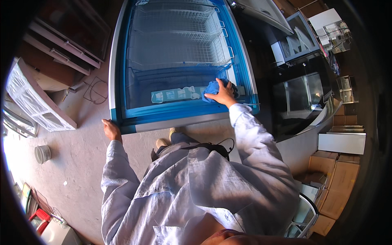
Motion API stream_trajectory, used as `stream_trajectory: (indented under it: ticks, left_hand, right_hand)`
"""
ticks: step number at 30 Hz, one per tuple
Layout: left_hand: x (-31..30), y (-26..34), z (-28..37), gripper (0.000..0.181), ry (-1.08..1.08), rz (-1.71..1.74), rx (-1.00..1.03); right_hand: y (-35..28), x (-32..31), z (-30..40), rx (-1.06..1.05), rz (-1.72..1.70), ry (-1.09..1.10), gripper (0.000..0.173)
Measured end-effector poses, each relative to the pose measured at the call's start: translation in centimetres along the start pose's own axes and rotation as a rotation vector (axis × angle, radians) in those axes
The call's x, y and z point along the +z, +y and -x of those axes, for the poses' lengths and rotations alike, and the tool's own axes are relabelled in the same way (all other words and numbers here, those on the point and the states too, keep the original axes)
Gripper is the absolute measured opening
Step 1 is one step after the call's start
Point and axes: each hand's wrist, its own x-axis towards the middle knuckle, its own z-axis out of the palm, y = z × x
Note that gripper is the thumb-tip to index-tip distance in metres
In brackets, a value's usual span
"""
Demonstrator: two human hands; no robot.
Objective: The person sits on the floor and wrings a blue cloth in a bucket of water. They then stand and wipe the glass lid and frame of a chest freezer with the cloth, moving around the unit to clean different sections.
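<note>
Before me stands a chest freezer with a blue frame (183, 114) and a glass top (171, 49). My right hand (224, 94) presses a crumpled blue cloth (212, 91) against the glass near the front right corner. Beside the cloth, a pale sticker strip (173, 94) with pictures runs along the front of the glass. White wire baskets (211, 39) show through the top, and a blue basket (177, 73) sits nearer to me. At the front left corner, my left hand (111, 130) grips the freezer's edge, its fingers partly hidden.
A white bucket (42, 154) stands on the concrete floor at left, near a plastic-wrapped panel (39, 98). A bent wire rack (96, 90) lies beside the freezer. To the right are a dark glass-fronted cabinet (301, 95) and stacked cardboard boxes (340, 183).
</note>
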Motion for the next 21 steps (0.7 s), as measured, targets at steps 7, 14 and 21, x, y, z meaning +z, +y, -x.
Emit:
stream_trajectory:
  ticks: [7,14,21]
  left_hand:
    - [0.5,-1.1,-0.7,0.073,0.020,-0.031,0.022]
    - [0.3,-1.4,-1.1,0.070,0.037,-0.115,0.035]
    - [0.6,-1.3,-0.9,0.068,0.034,-0.027,0.039]
  right_hand:
    - [4.1,0.6,-0.9,-0.215,-0.014,0.301,0.093]
    - [6.4,-1.5,-1.6,0.127,0.035,0.291,0.083]
    - [-3.2,2.1,0.5,-0.055,-0.104,0.147,0.078]
